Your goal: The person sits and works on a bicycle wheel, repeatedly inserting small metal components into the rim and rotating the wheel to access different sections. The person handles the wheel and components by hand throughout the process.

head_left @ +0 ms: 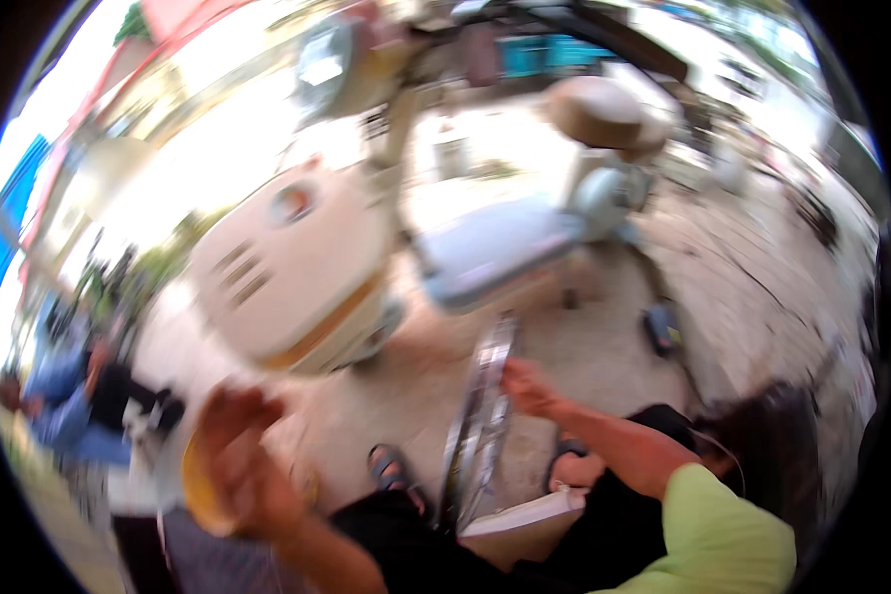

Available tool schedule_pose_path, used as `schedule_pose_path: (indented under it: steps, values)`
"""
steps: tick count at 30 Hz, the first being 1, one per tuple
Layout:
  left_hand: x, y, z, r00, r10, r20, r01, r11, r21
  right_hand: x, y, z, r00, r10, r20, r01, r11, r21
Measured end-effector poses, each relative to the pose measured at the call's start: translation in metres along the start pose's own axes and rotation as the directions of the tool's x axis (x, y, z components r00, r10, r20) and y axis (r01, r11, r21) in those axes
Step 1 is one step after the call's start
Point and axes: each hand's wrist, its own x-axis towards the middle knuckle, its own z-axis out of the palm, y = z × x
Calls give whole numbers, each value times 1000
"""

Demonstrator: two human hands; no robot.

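My right hand (532,387) is closed at the edge of a long, shiny metal rail (477,421), which slants up from between my feet. Blur softens the fingers, but they appear wrapped on the rail's right side. To the left, my left hand (243,457) is raised, its fingers smeared by motion. A curved yellow thing (200,487) shows along the outer side of that hand; whether the hand holds it or merely passes in front of it is unclear. A pale, flat piece (527,517) lies between my legs, near the rail's lower end.
Ahead stands a beige plastic casing (292,267) with slots and a round opening. Beside it is a grey-blue flat-topped piece (500,247). Further right, a small dark object (661,330) and a cable (752,277) lie on the floor. A person in blue (64,396) is at far left.
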Motion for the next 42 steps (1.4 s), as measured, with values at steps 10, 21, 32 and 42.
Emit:
schedule_pose_path:
  steps: [10, 21, 32, 42]
  values:
    - [-48, -82, 81, 767, -437, 470, 368, 900, 235, 2, 12, -21, 1000, 13, -9, -14, 994, -107]
    - [-130, -111, 121, 644, -460, 611, 197, 872, 449, -8, 23, -30, 982, -179, -68, 156, 954, -258]
    - [-131, -112, 124, 700, -409, 585, 158, 888, 431, -11, 6, -19, 997, 19, -77, -18, 1000, 12]
    - [-134, -118, 122, 702, -405, 586, 163, 892, 421, -9, 7, -22, 994, 103, -29, -97, 983, 155]
